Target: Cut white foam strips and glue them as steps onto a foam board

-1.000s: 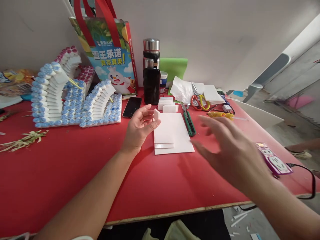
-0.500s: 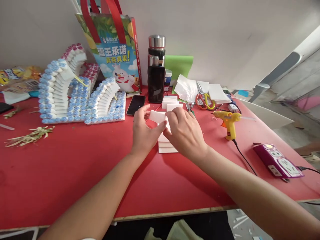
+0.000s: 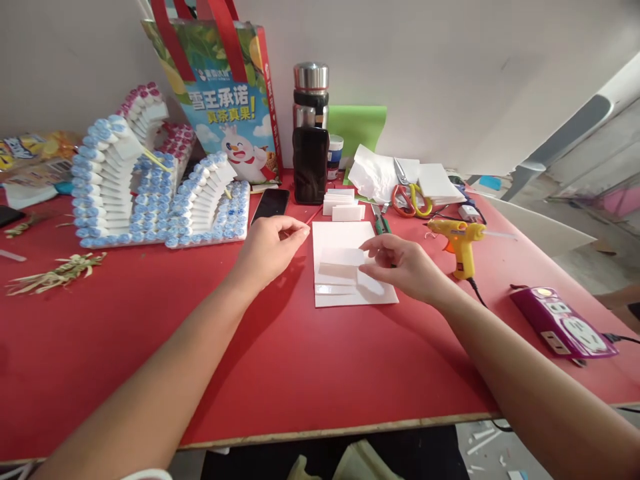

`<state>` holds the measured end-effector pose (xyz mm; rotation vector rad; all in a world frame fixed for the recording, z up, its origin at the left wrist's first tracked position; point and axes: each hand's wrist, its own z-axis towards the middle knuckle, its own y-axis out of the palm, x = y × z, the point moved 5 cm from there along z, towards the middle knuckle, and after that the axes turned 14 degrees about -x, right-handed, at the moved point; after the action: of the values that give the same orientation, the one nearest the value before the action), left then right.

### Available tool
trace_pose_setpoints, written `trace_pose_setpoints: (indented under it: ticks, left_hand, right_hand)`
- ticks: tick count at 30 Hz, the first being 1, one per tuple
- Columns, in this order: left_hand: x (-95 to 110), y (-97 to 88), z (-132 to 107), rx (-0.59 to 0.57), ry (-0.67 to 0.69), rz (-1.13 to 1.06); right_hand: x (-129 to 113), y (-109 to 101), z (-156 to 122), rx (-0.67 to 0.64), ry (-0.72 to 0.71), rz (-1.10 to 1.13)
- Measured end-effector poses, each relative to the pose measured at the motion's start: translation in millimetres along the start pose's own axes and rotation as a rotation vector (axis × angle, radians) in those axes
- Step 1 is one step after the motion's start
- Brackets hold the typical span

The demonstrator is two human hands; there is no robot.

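Board [image 3: 345,233] lay flat on the red table [image 3: 280,387], white and smooth, squarish-edged; its stiffness suggested foam sheet. Right hand [image 3: 376,259], over the board's right half, pinched a thin white strip [image 3: 343,257] by one end between thumb and fingers, the strip reaching leftward above the board; end grip probably meant to leave the long face and far end uncovered. Left hand [image 3: 295,233] just left of the board, clear of the strip, thumb and fingertips drawn together; could not tell whether anything small sat between them. More strips [image 3: 333,290] lay along the board's near-left part, edges crisp, one surface glossy with reflected light; could not tell if fixed down. Beyond the board's far edge, a group of white pieces [image 3: 349,213], flat and oblong, presumably kept there for easy reach. Cutter [image 3: 383,223], green-handled, at the board's far-right corner, partly behind the right hand. Well right of the board, glue gun [image 3: 461,243], yellow plastic, a translucent stick out its back; likely parked there for the right hand. Far left of the board, models [image 3: 105,180] of packed white rolls, blue-tipped, curved into arches.
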<state>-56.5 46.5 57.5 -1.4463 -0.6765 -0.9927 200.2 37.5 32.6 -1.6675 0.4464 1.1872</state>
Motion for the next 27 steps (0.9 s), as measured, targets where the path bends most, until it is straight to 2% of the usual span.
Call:
trace_pose_setpoints:
  ticks: [2,7,15,21,27]
  left_hand:
    - [-1.5,5.3,-3.1,-0.059,-0.064,0.008]
    - [-12.9,15.5,-15.9,-0.106,-0.187,0.047]
    - [-18.3,23.7,-15.9,-0.187,-0.112,0.249]
    - [-21.0,29.9,-15.8,-0.265,-0.084,0.267]
    - [-17.3,31.1,-16.9,-0.295,-0.073,0.31]
  right_hand:
    - [6.4,2.3,-1.6,0.0,-0.007,0.015]
    - [6.0,10.1,-0.4,0.021,-0.058,-0.053]
    - [4.2,14.7,-3.2,-0.003,-0.093,-0.133]
    - [4.1,15.0,-2.6,-0.013,-0.069,-0.15]
    - [4.4,16.7,-3.2,-0.021,-0.069,-0.151]
